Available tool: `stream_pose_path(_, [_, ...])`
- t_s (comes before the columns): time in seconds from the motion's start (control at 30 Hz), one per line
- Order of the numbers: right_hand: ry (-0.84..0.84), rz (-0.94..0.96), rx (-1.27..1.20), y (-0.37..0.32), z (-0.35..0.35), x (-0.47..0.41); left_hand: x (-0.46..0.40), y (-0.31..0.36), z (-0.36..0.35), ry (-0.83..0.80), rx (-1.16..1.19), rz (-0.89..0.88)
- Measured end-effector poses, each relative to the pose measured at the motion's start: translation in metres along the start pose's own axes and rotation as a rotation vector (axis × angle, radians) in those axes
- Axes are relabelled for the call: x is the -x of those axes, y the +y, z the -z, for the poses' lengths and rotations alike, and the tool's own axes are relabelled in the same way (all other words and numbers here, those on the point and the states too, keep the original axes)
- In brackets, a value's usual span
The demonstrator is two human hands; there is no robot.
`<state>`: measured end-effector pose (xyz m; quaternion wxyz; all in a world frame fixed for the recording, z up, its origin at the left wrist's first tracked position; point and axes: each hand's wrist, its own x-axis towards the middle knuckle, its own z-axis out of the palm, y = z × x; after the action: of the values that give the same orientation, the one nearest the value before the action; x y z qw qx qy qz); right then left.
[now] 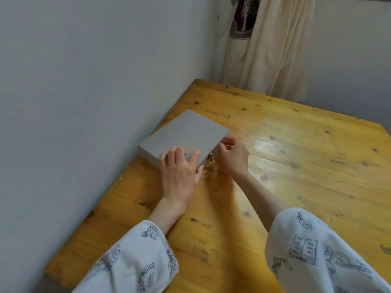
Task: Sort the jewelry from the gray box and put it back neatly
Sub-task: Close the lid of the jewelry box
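Observation:
A flat gray box (186,132) lies closed on the yellow wooden table (296,166), close to the wall on the left. A small brass clasp (210,156) sits on its near side. My left hand (179,172) rests on the box's near corner, fingers straight on the lid and thumb against the side. My right hand (232,155) is at the box's near edge right of the clasp, fingers curled, fingertips at the lid's rim. No jewelry is visible.
A pale gray wall (84,102) runs along the table's left edge. Cream curtains (275,49) hang beyond the far edge. Bare tabletop stretches to the right of the box and toward me.

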<state>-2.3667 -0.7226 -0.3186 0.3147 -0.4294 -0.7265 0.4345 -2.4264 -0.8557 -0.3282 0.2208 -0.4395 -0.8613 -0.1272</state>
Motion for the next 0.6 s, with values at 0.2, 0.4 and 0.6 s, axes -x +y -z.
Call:
stream_pose_path(0.2, [-0.231,0.03,-0.023,-0.019,-0.031,-0.022,-0.025,-0.015,-0.014,-0.097,0.006,0.065])
stream_pose_path(0.4, [-0.349,0.021,-0.021,-0.022,-0.042,-0.04,-0.041,-0.012,-0.02,-0.207,-0.014,0.107])
stream_pose_path(0.6, [-0.439,0.072,0.17,-0.013,-0.026,-0.035,-0.044,-0.011,-0.019,-0.276,-0.018,0.106])
